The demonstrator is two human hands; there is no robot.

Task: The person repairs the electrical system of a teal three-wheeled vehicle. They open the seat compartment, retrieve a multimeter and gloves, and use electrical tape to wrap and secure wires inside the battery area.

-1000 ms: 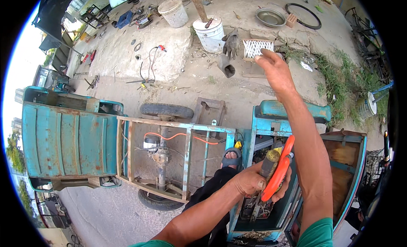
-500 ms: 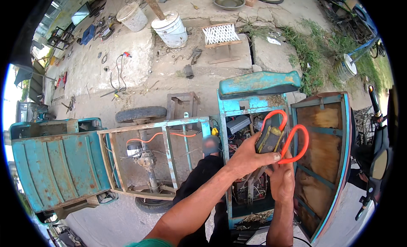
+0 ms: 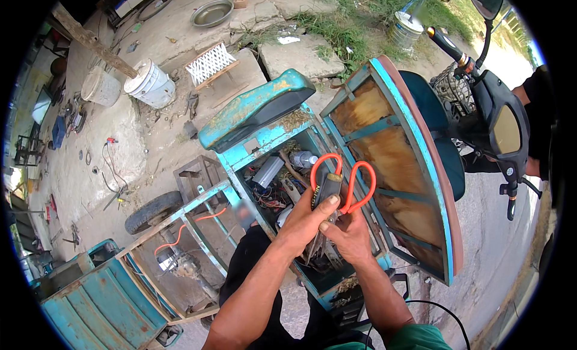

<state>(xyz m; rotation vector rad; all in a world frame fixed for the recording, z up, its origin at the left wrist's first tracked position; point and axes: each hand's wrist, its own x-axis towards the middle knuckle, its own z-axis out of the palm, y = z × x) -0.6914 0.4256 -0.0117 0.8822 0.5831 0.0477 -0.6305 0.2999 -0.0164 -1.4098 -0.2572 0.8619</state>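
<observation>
Above the open blue compartment [image 3: 245,150] of a vehicle, both my hands are close together. My left hand [image 3: 303,225] is closed around dark-handled pliers [image 3: 327,190] with a yellowish handle end. Beside them stand the orange looped handles of scissors [image 3: 368,190]. My right hand [image 3: 353,237] is closed at the scissors' base, its thumb close to my left thumb. Metal tips point down below my hands, partly hidden by fingers. Inside the compartment lie a grey metal box [image 3: 268,171], a clear plastic bottle [image 3: 303,159] and tangled wires.
A raised lid with a stained wooden underside [image 3: 384,151] stands right of the compartment. Beyond it are a scooter's handlebars [image 3: 502,127] and part of another person [image 3: 532,109]. Leftward runs a bare frame with a wheel [image 3: 153,211]. White buckets [image 3: 150,85] stand at the far left.
My view has turned rightward, bringing in more of the scooter and the other person. My right hand's fingers have curled in, and its thumb now lies beside my left thumb.
</observation>
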